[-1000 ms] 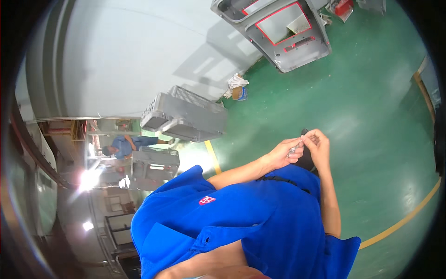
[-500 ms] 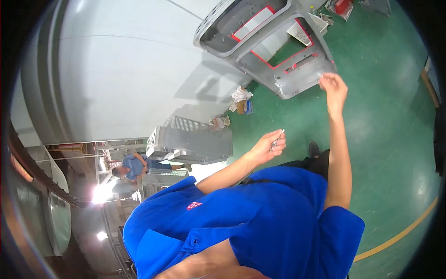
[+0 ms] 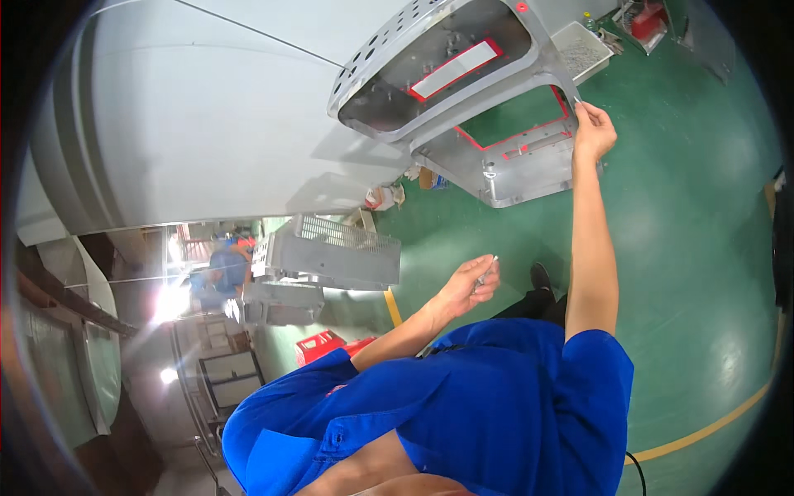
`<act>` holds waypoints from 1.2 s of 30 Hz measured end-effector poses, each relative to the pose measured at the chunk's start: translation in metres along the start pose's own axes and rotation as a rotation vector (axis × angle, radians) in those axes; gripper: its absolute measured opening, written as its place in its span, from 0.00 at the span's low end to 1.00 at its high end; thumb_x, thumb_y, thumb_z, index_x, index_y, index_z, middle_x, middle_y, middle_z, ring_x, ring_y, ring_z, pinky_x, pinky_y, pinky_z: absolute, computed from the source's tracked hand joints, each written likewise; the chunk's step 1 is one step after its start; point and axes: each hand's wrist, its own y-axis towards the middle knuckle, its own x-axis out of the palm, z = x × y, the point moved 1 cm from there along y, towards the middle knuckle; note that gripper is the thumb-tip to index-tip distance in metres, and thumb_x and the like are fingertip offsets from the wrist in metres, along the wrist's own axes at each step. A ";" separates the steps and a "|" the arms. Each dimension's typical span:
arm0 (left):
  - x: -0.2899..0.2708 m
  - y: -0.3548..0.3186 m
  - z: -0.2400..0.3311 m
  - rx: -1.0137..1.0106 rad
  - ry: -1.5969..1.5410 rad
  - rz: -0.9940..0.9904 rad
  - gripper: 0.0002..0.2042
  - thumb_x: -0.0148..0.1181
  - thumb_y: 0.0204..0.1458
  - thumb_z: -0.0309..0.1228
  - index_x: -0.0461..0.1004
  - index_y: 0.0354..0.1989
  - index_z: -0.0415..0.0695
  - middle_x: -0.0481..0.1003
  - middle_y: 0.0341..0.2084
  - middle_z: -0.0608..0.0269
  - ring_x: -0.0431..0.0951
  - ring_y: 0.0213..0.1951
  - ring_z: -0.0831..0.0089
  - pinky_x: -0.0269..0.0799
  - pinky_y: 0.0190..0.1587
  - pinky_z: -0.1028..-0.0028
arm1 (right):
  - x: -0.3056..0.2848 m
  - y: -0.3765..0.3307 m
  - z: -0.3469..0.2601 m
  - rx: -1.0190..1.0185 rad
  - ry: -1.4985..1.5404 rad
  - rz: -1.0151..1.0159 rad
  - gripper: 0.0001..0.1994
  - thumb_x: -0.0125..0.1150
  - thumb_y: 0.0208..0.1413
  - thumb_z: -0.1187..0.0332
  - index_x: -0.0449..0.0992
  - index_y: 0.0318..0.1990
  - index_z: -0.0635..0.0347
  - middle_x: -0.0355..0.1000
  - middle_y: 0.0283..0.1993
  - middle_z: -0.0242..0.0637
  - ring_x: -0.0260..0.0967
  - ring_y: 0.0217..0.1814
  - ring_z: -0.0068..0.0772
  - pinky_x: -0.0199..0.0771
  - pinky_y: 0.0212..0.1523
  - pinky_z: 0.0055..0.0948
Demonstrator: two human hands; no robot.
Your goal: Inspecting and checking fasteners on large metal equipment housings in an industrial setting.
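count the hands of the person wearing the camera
2: left hand, near lower centre, holding small pieces; right hand, farther up, by the large gray housing. Neither is hidden.

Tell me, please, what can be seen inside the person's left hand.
The left hand shows a small pale piece at its fingertips and silvery bits between its curled fingers; anything deeper is covered and cannot be seen.

Head-worn fisheye view, facing down: a blue shirt (image 3: 488,388) sits close at the lower edge, green floor (image 3: 686,273) lies farther off, lines bend toward the rim.
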 end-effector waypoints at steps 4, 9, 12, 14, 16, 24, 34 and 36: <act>0.013 0.007 0.006 0.016 -0.012 0.034 0.11 0.43 0.60 0.39 0.64 0.31 0.46 0.59 0.19 0.72 0.54 0.16 0.85 0.47 0.15 0.85 | 0.005 0.006 -0.008 -0.051 -0.147 -0.045 0.05 0.66 0.40 0.77 0.78 0.27 0.66 0.76 0.26 0.35 0.73 0.27 0.22 0.72 0.32 0.20; 0.020 0.014 0.013 0.027 -0.008 0.022 0.12 0.43 0.60 0.40 0.64 0.29 0.47 0.59 0.18 0.72 0.54 0.16 0.85 0.47 0.15 0.85 | 0.011 0.014 -0.009 -0.104 -0.207 -0.138 0.06 0.68 0.42 0.73 0.78 0.27 0.66 0.76 0.25 0.35 0.72 0.27 0.21 0.71 0.32 0.19; 0.026 0.016 0.016 0.046 -0.045 0.043 0.13 0.44 0.60 0.42 0.64 0.28 0.47 0.59 0.18 0.72 0.54 0.16 0.84 0.47 0.15 0.85 | 0.015 0.026 -0.004 -0.105 -0.275 -0.145 0.07 0.69 0.42 0.72 0.78 0.26 0.66 0.76 0.25 0.35 0.72 0.27 0.21 0.71 0.32 0.20; 0.033 0.019 0.023 0.088 -0.053 0.037 0.14 0.44 0.60 0.42 0.64 0.27 0.47 0.60 0.18 0.71 0.54 0.16 0.84 0.48 0.14 0.85 | 0.016 0.038 -0.003 -0.033 -0.234 -0.195 0.09 0.68 0.43 0.70 0.77 0.30 0.67 0.76 0.29 0.37 0.72 0.30 0.21 0.70 0.34 0.20; 0.033 0.022 0.021 0.143 -0.073 0.057 0.14 0.44 0.60 0.42 0.65 0.26 0.47 0.60 0.18 0.71 0.54 0.16 0.84 0.48 0.14 0.85 | 0.014 0.027 -0.028 -0.008 -0.255 -0.215 0.11 0.68 0.44 0.69 0.77 0.32 0.67 0.76 0.31 0.38 0.72 0.32 0.21 0.70 0.36 0.19; 0.051 0.047 0.035 0.346 -0.078 0.139 0.14 0.44 0.59 0.42 0.65 0.27 0.47 0.60 0.17 0.71 0.55 0.16 0.84 0.49 0.15 0.85 | -0.023 -0.112 -0.126 0.450 -0.148 -1.450 0.05 0.64 0.44 0.74 0.77 0.30 0.64 0.74 0.26 0.32 0.69 0.30 0.19 0.69 0.34 0.21; 0.090 0.049 0.043 0.406 -0.183 0.079 0.12 0.42 0.60 0.38 0.66 0.31 0.43 0.62 0.19 0.69 0.56 0.16 0.83 0.51 0.16 0.83 | 0.047 0.003 -0.132 0.084 0.089 -0.899 0.06 0.63 0.46 0.75 0.76 0.32 0.66 0.74 0.28 0.33 0.69 0.31 0.19 0.69 0.34 0.20; 0.099 0.048 0.039 0.391 -0.169 0.081 0.12 0.42 0.59 0.38 0.66 0.32 0.42 0.63 0.20 0.68 0.57 0.16 0.82 0.51 0.16 0.83 | 0.086 0.046 -0.143 -0.131 -0.009 -0.675 0.06 0.63 0.46 0.75 0.77 0.33 0.67 0.75 0.31 0.35 0.71 0.34 0.20 0.70 0.39 0.20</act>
